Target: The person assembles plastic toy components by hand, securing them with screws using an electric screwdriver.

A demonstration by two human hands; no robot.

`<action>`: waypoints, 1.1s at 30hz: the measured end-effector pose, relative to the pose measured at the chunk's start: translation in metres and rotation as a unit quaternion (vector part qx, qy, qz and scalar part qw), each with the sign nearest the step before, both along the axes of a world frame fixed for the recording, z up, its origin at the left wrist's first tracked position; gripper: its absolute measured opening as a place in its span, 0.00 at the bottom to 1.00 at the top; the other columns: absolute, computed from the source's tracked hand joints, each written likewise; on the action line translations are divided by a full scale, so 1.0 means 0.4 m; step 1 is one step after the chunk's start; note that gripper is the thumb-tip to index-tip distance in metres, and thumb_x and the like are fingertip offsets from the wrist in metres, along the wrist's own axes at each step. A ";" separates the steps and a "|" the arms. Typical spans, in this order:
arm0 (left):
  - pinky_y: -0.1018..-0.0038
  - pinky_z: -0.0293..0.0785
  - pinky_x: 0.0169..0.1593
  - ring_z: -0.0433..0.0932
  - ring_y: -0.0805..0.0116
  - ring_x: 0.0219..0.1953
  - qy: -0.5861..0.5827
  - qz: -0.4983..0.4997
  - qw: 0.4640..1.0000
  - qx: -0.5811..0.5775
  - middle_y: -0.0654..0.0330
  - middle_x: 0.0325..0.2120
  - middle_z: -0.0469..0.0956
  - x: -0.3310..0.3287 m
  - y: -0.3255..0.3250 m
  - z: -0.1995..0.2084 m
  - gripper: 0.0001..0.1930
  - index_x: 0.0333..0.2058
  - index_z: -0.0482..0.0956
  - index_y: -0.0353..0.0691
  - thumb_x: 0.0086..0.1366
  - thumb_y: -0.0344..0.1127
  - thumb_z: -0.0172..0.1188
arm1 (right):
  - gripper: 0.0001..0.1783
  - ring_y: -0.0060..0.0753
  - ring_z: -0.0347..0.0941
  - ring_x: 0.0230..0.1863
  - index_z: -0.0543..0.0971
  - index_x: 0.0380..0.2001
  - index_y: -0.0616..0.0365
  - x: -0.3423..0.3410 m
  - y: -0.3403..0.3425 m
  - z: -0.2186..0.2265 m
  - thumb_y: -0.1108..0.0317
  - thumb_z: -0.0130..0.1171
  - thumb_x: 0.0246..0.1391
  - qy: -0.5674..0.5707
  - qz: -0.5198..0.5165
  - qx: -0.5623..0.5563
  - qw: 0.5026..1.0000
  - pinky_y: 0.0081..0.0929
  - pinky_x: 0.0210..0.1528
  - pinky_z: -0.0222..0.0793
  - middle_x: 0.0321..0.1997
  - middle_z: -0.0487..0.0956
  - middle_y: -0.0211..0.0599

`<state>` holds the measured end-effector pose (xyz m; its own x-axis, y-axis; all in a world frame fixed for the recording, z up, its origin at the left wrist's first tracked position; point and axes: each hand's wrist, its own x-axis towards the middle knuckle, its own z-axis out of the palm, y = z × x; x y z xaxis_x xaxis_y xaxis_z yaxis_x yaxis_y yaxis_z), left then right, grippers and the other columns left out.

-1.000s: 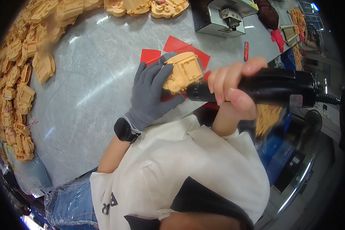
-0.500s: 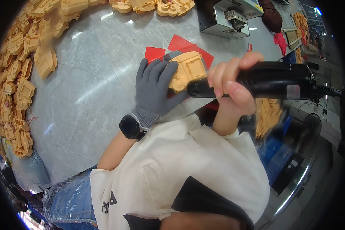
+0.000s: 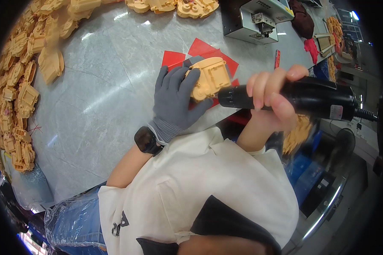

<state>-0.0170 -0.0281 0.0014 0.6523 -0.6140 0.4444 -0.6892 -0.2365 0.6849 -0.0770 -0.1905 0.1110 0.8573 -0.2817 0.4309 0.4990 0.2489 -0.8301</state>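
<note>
My left hand, in a grey glove, is closed on a tan moulded plastic part with raised ribs and a round boss. The fingers hold its left side a little above the grey table. My bare right hand wraps round a black corded handheld power tool. The tool's narrow nose points left at the part's lower right edge, very close to it; whether its tip touches cannot be made out. Red sheets lie on the table behind the part.
Many tan parts are heaped along the table's left side, with more tan parts at the far edge. A grey metal machine stands at the back right. The tool's cable runs off right. Blue crates sit below the table at right.
My right hand and the power tool have shifted right and slightly down, the nose drawing back from over the part. My left hand and the part have moved only slightly right.
</note>
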 end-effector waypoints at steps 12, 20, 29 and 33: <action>0.53 0.56 0.56 0.67 0.55 0.48 -0.005 -0.002 1.000 -0.012 0.53 0.45 0.67 0.003 0.000 -0.002 0.35 0.50 0.64 0.41 0.44 0.48 0.68 | 0.24 0.28 0.65 0.17 0.59 0.45 0.60 0.010 0.011 -0.011 0.82 0.49 0.40 -0.015 0.019 -0.028 0.999 0.30 0.24 0.64 0.19 0.68 0.37; 0.52 0.56 0.56 0.66 0.55 0.49 -0.003 -0.006 1.000 -0.003 0.54 0.45 0.66 0.003 0.003 -0.001 0.36 0.50 0.64 0.41 0.42 0.47 0.68 | 0.24 0.27 0.64 0.16 0.58 0.44 0.60 0.015 0.025 -0.014 0.83 0.49 0.40 -0.028 0.017 -0.033 0.999 0.28 0.23 0.64 0.18 0.68 0.37; 0.52 0.55 0.57 0.66 0.55 0.50 0.032 -0.016 0.999 -0.015 0.54 0.45 0.66 0.001 0.003 0.010 0.37 0.51 0.64 0.43 0.40 0.44 0.69 | 0.22 0.26 0.65 0.17 0.59 0.41 0.60 0.008 0.061 -0.002 0.83 0.52 0.41 -0.011 0.014 -0.078 0.997 0.24 0.23 0.64 0.18 0.68 0.35; 0.52 0.54 0.58 0.66 0.55 0.50 0.008 0.004 1.000 -0.019 0.55 0.44 0.67 0.003 0.006 -0.018 0.38 0.51 0.64 0.43 0.39 0.43 0.69 | 0.19 0.29 0.64 0.17 0.59 0.36 0.56 -0.001 0.117 -0.018 0.82 0.52 0.41 0.133 -0.023 -0.191 0.972 0.30 0.23 0.62 0.19 0.68 0.36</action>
